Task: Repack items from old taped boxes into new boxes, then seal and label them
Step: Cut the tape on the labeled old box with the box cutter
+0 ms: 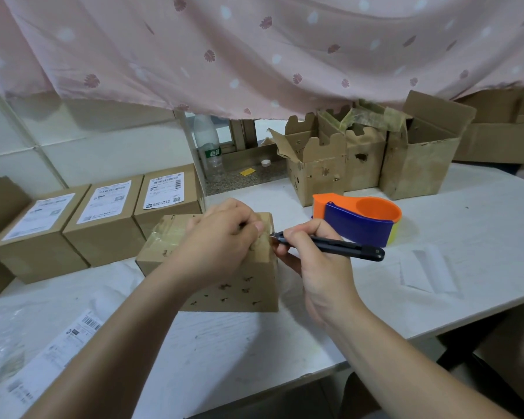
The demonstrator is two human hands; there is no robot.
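Centre of the table (436,285) stands the taped box (239,293): brown, upright, ragged little holes punched in its near face, clear tape wrinkled across the top. Everything else is placed from it.

Left hand (221,237) is on top of the taped box, fingers curled down tight over the top right edge, gripping the cardboard there. Right hand (315,267) sits just right of the box, fingers pinched round a black knife (333,247) like a pen. The knife's tip meets the box's upper right corner, right beside the left thumb, and the handle trails away to the right. Whether the blade is in the tape I cannot tell.

Behind the box and to its right, close by, sits an orange and blue dispenser (360,220). Farther back on that side is a cluster of open boxes (366,158), flaps up, battered and holed. Left of the taped box, three labelled boxes (103,219) stand in a row, shut, white labels on top, the nearest touching its back left corner. Straight behind it, well apart, a clear bottle (209,146) stands upright. Near and left of the box lies a label sheet (58,352), flat on the table. A pink curtain (254,49) hangs over the lot.
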